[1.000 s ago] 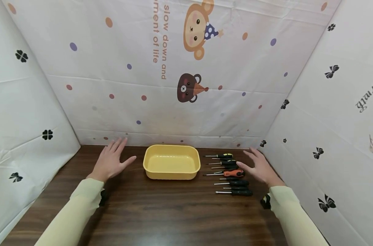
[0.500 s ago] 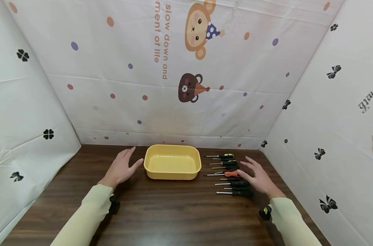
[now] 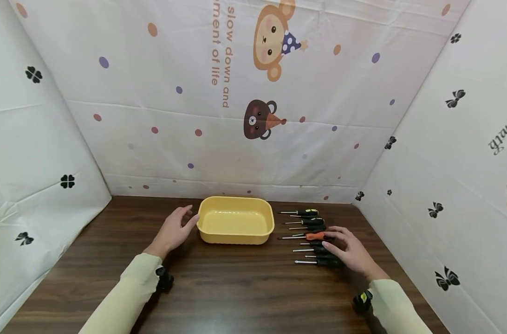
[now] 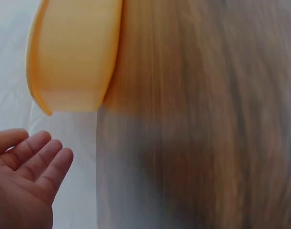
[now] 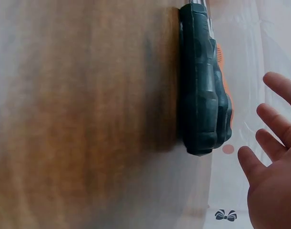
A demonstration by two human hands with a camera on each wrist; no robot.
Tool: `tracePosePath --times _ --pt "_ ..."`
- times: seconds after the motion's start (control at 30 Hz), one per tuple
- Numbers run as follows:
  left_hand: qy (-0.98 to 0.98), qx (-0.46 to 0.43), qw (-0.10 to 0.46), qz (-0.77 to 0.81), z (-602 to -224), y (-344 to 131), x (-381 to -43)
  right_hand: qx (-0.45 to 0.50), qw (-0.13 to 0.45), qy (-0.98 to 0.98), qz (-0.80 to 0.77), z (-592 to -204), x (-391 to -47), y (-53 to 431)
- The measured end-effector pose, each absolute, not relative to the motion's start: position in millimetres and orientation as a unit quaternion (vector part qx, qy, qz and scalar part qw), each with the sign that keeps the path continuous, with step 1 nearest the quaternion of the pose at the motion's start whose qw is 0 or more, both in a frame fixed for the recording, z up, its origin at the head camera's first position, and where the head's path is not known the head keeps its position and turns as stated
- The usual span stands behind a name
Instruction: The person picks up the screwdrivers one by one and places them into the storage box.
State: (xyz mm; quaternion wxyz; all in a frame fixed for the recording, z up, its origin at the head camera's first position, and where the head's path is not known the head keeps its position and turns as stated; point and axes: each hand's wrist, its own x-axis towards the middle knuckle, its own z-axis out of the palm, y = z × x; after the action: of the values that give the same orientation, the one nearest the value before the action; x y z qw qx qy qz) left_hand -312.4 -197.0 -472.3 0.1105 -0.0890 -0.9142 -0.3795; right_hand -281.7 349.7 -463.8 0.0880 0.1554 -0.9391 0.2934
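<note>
A yellow rectangular tray (image 3: 236, 239) stands at the back middle of the table. My left hand (image 3: 172, 233) is at its left end, thumb tip right at the rim in the head view; in the left wrist view the fingers (image 4: 55, 162) are spread and hold nothing. To the tray's right lies a column of several screwdrivers, mostly black-handled, blades pointing left. Among them is an orange-handled screwdriver (image 3: 315, 236). My right hand (image 3: 352, 251) hovers over their handle ends, fingers loosely bent. A black screwdriver handle (image 5: 200, 81) appears beside its fingers in the right wrist view.
The dark wooden table (image 3: 237, 292) is enclosed by white printed cloth at the back (image 3: 220, 153), left (image 3: 32, 139) and right (image 3: 420, 176). A black-and-yellow screwdriver (image 3: 308, 212) lies farthest back, near the cloth. Black devices (image 3: 165, 279) are worn at both wrists.
My left hand has moved right to the tray's left end. My right hand has come toward me and lower, over the screwdriver handles. Tray and screwdrivers have stayed in place.
</note>
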Motion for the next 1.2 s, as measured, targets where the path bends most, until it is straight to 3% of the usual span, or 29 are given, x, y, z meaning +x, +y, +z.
tracePosePath --times 0.43,1.2 --pt "-0.852 -0.018 0.0 -0.524 -472 -190 -322 0.146 0.086 -0.932 0.319 -472 -271 357" --pt "-0.75 0.027 -0.034 -0.66 -479 -186 -331 0.166 0.077 -0.931 0.315 -484 -265 372"
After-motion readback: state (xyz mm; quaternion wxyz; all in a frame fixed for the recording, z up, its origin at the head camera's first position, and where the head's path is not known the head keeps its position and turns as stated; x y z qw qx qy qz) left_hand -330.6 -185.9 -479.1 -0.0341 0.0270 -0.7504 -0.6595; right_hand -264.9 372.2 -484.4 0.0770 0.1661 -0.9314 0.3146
